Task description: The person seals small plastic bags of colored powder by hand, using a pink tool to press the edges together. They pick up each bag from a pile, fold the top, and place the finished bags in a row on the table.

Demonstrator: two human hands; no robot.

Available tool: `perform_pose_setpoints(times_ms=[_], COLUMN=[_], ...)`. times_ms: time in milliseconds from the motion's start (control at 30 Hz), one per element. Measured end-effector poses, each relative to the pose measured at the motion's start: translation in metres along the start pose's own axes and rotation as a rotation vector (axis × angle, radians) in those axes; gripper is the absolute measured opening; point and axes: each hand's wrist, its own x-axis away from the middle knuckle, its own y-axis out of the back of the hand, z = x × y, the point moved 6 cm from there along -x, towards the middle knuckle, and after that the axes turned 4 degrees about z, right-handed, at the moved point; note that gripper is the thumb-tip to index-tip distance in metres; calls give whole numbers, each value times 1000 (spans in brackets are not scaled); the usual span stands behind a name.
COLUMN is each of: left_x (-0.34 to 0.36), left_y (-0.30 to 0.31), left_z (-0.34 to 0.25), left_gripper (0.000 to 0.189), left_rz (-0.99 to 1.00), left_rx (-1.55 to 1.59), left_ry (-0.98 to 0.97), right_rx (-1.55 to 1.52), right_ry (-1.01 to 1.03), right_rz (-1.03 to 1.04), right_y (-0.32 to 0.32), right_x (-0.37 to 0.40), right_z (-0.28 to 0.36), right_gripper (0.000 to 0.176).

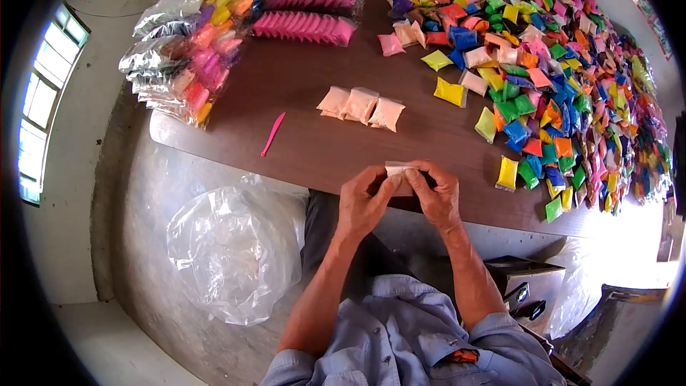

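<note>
Pinching one pale packet (395, 169) from both sides, with left hand (363, 200) and right hand (439, 196) both nearly closed on it, thumbs (417, 181) and curled fingers (430, 166) meeting at the ends. Held above the near edge of the table (236, 100), probably for a close look and an even grip (too covered to tell how full). Just beyond, set side by side and slightly overlapping, a few peach packets (360, 104), likely grouped by colour and placed within easy reach.

To the left, laid alone, a pink tool (273, 134), apparently clear of the working spot yet reachable. Farther off, packed lengthwise, a stack of long bags (175, 50) beside two pink rows (307, 26), seemingly lined up to save room. To the right, heaped loose and mixed, a pile (536, 93) of coloured packets, perhaps so near for quick picking. Down on the floor (153, 221), a big plastic bag (236, 250), presumably there to spare tabletop space.
</note>
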Motion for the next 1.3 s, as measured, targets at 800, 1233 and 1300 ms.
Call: perform_pose_setpoints(times_ms=[800, 1233, 1300], left_x=[-1, -1, -1], left_y=[1, -1, -1], left_z=[-4, -7, -6], left_gripper=[24, 26, 26], left_rz=[-16, 38, 37], left_rx=[-115, -127, -126], left_ry=[-47, -52, -21], right_rx=[-112, -72, -103], right_ry=[-74, -22, -69], right_rz=[-9, -27, 4], right_y=[-1, 1, 1], right_x=[1, 0, 1], right_z=[-5, 2, -2], right_gripper=[16, 18, 18])
